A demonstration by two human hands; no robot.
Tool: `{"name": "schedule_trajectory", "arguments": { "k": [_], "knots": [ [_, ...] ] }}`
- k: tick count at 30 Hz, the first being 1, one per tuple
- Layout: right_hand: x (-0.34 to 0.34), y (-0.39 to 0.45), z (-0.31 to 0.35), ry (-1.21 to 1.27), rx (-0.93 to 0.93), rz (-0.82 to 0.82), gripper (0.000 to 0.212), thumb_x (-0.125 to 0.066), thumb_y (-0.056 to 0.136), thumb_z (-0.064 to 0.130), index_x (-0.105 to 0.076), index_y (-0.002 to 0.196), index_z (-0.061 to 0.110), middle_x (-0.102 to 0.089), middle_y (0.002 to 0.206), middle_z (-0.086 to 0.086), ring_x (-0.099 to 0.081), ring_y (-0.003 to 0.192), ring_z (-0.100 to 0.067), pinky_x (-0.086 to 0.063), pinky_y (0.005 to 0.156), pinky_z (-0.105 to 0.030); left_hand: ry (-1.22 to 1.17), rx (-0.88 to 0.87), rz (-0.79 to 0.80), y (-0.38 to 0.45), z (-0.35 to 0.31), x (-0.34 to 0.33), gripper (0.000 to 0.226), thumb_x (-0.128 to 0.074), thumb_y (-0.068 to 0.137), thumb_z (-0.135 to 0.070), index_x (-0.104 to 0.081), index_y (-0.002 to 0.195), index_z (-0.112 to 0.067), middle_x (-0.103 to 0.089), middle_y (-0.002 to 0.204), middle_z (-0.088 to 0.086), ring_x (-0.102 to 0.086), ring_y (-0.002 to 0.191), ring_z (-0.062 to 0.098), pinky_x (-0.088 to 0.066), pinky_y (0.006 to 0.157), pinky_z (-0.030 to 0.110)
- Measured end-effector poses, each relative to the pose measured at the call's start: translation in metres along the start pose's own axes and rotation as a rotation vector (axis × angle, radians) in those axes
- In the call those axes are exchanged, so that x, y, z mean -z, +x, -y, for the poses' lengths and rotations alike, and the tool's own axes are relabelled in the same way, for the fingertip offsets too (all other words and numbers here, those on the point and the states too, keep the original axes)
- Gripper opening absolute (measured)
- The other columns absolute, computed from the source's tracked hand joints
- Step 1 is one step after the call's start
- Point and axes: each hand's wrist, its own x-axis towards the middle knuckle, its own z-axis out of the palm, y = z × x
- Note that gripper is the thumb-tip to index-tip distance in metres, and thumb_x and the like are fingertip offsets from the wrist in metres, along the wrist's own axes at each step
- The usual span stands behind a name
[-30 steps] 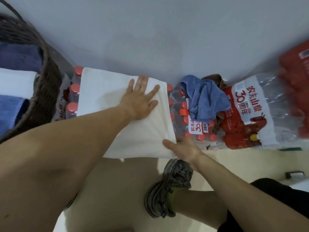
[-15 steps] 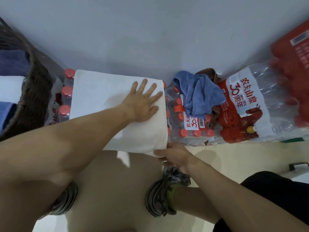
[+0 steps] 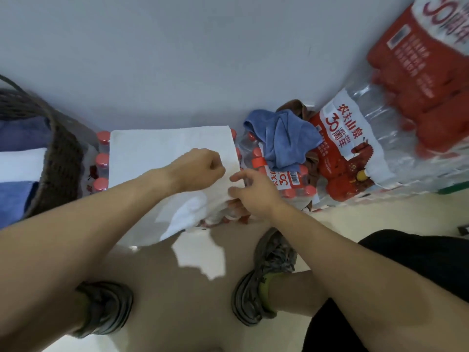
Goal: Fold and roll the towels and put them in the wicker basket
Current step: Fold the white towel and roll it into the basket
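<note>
Both bare forearms reach forward from the bottom corners and converge mid-frame. Left hand [image 3: 196,166]: curled into a loose fist, knuckles up, wrist slightly bent, clenched on white towel fabric. Right hand [image 3: 253,191]: just beside the left, nearly touching; index finger and thumb extended toward the left, remaining fingers bent under, pinching the towel edge.

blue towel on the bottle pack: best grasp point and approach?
Pinch the raised crumpled ridge at the top of the blue towel, coming from above. It lies bunched and loose on the bottle pack, with a wall behind it and the brown cloth partly under it.
</note>
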Motion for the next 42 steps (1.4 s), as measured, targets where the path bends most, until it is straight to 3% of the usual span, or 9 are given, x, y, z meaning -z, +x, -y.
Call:
{"name": "schedule_trajectory", "arguments": {
  "k": [5,9,12,15,19,24,35,39,42],
  "knots": [
    [0.006,-0.003,0.022,0.227,-0.036,0.141,0.016,-0.068,0.088,0.001,-0.069,0.098,0.014,-0.074,0.099,-0.014,-0.074,0.086,-0.027,-0.061,0.082,-0.044,-0.092,0.024,0.099,-0.033,-0.005,-0.004,0.037,-0.047,0.089,-0.066,-0.061,0.086,-0.031,-0.065,0.085,-0.013,-0.060,0.081,0.009,-0.046,0.069,0.025],
    [0.006,-0.004,0.024,0.337,-0.023,0.202,0.033,-0.067,0.082,-0.013,-0.070,0.099,0.016,-0.071,0.112,-0.019,-0.070,0.101,-0.032,-0.060,0.083,-0.039,-0.140,0.050,-0.026,-0.046,0.000,-0.014,0.031,-0.073,0.078,-0.051,-0.061,0.093,-0.027,-0.066,0.082,-0.011,-0.061,0.076,0.009,-0.046,0.065,0.022],
    [0.002,0.001,0.018,0.237,0.040,0.098,0.021,-0.077,0.082,0.007,-0.072,0.099,0.018,-0.072,0.107,-0.017,-0.069,0.087,-0.025,-0.058,0.066,-0.030,-0.126,0.053,-0.125,-0.051,0.007,-0.026,0.015,-0.070,0.083,-0.029,-0.061,0.091,-0.020,-0.066,0.078,-0.006,-0.061,0.074,0.018,-0.042,0.059,0.021],
    [-0.004,0.010,0.009,0.112,0.127,-0.053,0.023,-0.077,0.083,0.030,-0.071,0.101,0.018,-0.072,0.098,-0.006,-0.068,0.090,-0.024,-0.056,0.069,-0.032,-0.141,0.106,-0.205,-0.054,0.013,-0.034,0.014,-0.064,0.089,-0.030,-0.057,0.091,-0.018,-0.060,0.071,-0.008,-0.055,0.067,0.015,-0.034,0.053,0.019],
    [-0.008,0.019,0.004,-0.058,0.273,-0.182,0.025,-0.067,0.087,0.046,-0.066,0.099,0.024,-0.061,0.096,0.003,-0.060,0.086,-0.012,-0.047,0.057,-0.016,-0.116,0.118,-0.097,-0.059,0.022,-0.036,0.034,-0.074,0.080,-0.043,-0.057,0.093,-0.018,-0.062,0.080,-0.005,-0.058,0.072,0.016,-0.044,0.061,0.030],
    [-0.003,0.032,-0.001,-0.003,0.269,-0.239,0.020,-0.057,0.096,0.040,-0.057,0.103,0.021,-0.059,0.091,0.008,-0.057,0.084,-0.008,-0.049,0.068,-0.025,0.113,0.142,-0.025,-0.061,0.037,-0.024,0.019,-0.076,0.077,-0.028,-0.059,0.075,-0.021,-0.063,0.073,0.000,-0.060,0.072,0.025,-0.043,0.060,0.030],
    [0.008,0.036,-0.022,-0.028,0.270,-0.392,0.020,-0.049,0.100,0.036,-0.050,0.101,0.016,-0.052,0.093,0.002,-0.049,0.081,-0.010,-0.038,0.060,-0.020,0.349,0.308,0.206,-0.070,0.079,0.052,0.025,-0.080,0.074,-0.032,-0.056,0.069,-0.024,-0.061,0.067,-0.007,-0.055,0.059,0.009,-0.036,0.050,0.024],
    [0.009,0.036,-0.024,-0.030,0.260,-0.397,0.027,-0.048,0.101,0.035,-0.052,0.109,0.010,-0.054,0.100,-0.003,-0.051,0.088,-0.016,-0.038,0.068,-0.027,0.280,0.394,0.343,-0.077,0.094,0.063,0.028,-0.085,0.069,-0.033,-0.064,0.085,-0.023,-0.067,0.077,-0.005,-0.064,0.072,0.014,-0.046,0.059,0.024],
    [0.010,0.039,-0.025,-0.070,0.250,-0.396,0.029,-0.047,0.101,0.035,-0.052,0.111,0.008,-0.055,0.098,-0.004,-0.051,0.086,-0.017,-0.037,0.065,-0.028,-0.076,0.500,0.352,-0.085,0.105,0.067,0.033,-0.089,0.067,-0.021,-0.069,0.091,-0.011,-0.073,0.072,0.004,-0.070,0.062,0.023,-0.053,0.053,0.027]
  ]
}}
